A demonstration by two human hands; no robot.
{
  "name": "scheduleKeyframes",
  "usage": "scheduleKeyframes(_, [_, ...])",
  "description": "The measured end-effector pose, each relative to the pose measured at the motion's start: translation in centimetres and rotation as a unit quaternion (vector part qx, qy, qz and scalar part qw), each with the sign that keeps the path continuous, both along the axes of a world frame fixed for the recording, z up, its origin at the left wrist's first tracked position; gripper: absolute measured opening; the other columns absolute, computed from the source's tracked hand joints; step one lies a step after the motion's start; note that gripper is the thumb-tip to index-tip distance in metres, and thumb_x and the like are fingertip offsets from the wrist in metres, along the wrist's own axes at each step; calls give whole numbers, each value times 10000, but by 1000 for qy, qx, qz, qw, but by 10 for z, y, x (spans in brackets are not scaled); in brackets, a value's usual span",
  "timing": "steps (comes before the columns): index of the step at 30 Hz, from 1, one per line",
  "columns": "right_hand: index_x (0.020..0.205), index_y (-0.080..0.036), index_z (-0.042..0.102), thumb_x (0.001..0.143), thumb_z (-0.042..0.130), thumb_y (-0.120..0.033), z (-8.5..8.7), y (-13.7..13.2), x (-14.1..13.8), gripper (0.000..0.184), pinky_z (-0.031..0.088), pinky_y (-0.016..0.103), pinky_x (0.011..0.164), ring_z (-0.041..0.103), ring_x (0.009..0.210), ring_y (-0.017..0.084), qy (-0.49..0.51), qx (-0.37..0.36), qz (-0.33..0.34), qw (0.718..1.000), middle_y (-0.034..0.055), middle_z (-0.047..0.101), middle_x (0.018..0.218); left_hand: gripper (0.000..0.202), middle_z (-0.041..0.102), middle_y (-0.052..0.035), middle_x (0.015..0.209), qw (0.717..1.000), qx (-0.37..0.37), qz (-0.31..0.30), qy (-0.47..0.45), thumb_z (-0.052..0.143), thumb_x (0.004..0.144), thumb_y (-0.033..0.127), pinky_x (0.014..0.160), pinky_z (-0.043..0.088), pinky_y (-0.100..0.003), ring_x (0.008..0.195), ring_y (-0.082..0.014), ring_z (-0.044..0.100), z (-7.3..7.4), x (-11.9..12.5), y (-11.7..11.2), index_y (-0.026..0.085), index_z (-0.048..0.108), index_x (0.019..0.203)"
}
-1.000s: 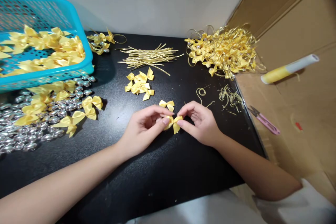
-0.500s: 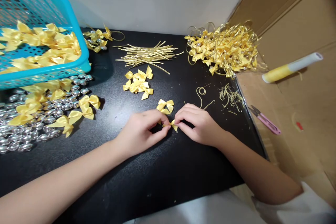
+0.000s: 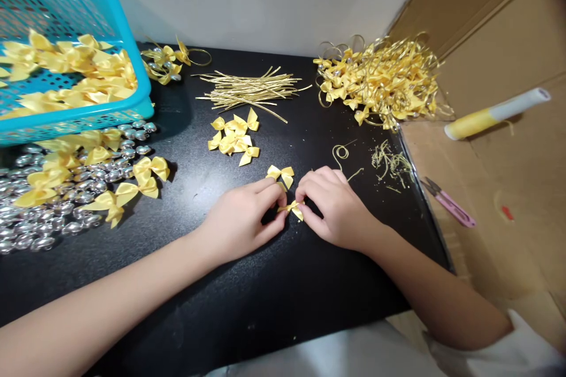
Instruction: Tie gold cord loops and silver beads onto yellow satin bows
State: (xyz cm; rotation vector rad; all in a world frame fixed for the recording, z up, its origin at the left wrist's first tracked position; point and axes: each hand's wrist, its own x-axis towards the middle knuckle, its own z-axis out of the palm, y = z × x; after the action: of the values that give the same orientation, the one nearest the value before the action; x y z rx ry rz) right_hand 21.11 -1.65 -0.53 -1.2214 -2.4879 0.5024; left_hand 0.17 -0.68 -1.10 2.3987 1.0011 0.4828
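Low over the black table, a small yellow ribbon bow [image 3: 293, 208] is pinched between both hands. My left hand [image 3: 252, 217] grips its left side with thumb and forefinger, and my right hand [image 3: 331, 207] pinches its right side. The fingers hide part of the bow. Just behind the left fingertips lies another yellow bow [image 3: 282, 174]. Farther back sits a small cluster of yellow bows [image 3: 234, 136]. Beyond the right hand are a curled gold cord [image 3: 340, 153] and a heap of cord scraps [image 3: 390, 162].
A blue basket [image 3: 144, 85] of yellow bows stands at the left, behind silver beads [image 3: 42, 227]. Gold cord lengths [image 3: 252, 89] lie at the back. A pile of finished bow loops [image 3: 380, 79] is at the back right. Pink-handled snips [image 3: 455, 207] and a tube [image 3: 495, 113] rest on cardboard.
Both hands keep hold of the bow. The left fingers have lifted and curled slightly, and more of the bow shows between the hands. The whole view has shifted a little.
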Motion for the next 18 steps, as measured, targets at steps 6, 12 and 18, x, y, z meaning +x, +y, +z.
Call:
scheduleKeyframes(6, [798,-172,526,836,492,-153,4,-3,-4,55,324,357,803,443,861,194,-41,-21,25,999,48,569,876,91,592,3,763,997,43,-69,3,509,893,207,563,408,-225,648,-130,561,-1,-1,2,186,529,806])
scheduleKeyframes(12, [796,-170,525,817,500,-187,3,-6,-4,37,308,388,833,431,890,207,-75,-7,32,997,67,565,930,184,584,-11,734,979,171,-110,24,469,948,224,582,408,-244,646,-143,518,-3,-1,3,178,542,786])
scheduleKeyframes(18, [730,-184,453,818,508,-197,5,-3,-1,105,296,369,812,422,866,188,27,-69,76,994,41,542,861,113,576,-4,748,987,87,-128,-39,484,923,219,620,416,-242,676,-140,513,-1,-2,4,190,511,818])
